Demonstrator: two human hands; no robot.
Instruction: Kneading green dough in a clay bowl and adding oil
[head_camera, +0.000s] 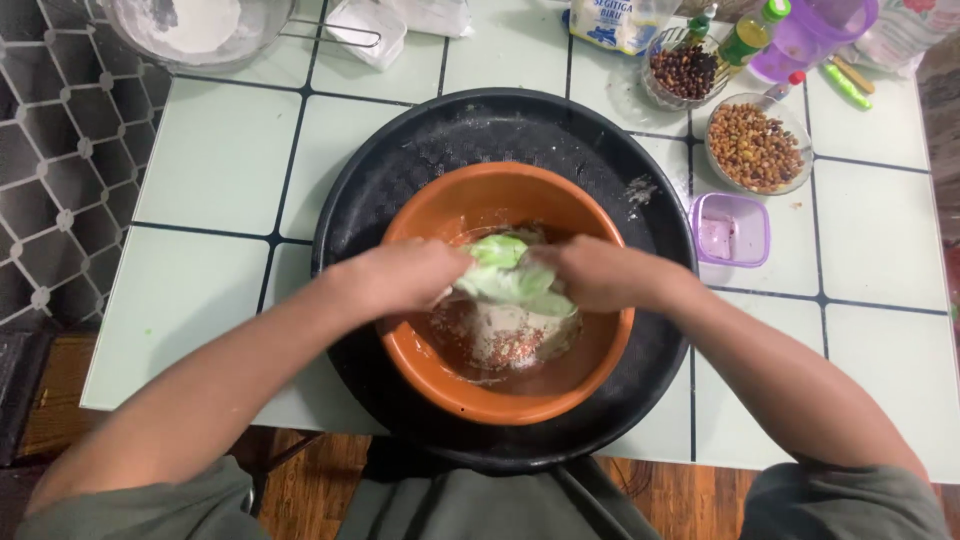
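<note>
Tiled table (215, 160): 1 orange bowl (600, 350), both hands, left hand (405, 277) and right hand (600, 274), clamped on 1 cabbage leaf (505, 270).

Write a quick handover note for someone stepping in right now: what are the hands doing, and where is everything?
Left hand and right hand: both grip the pale green leafy lump over the orange bowl.
Bowl sits in the black round tray on the tiled table.
Done: a reddish, floury mix lies in the bowl.
Left: the leaves are not yet down in that mix.
</note>
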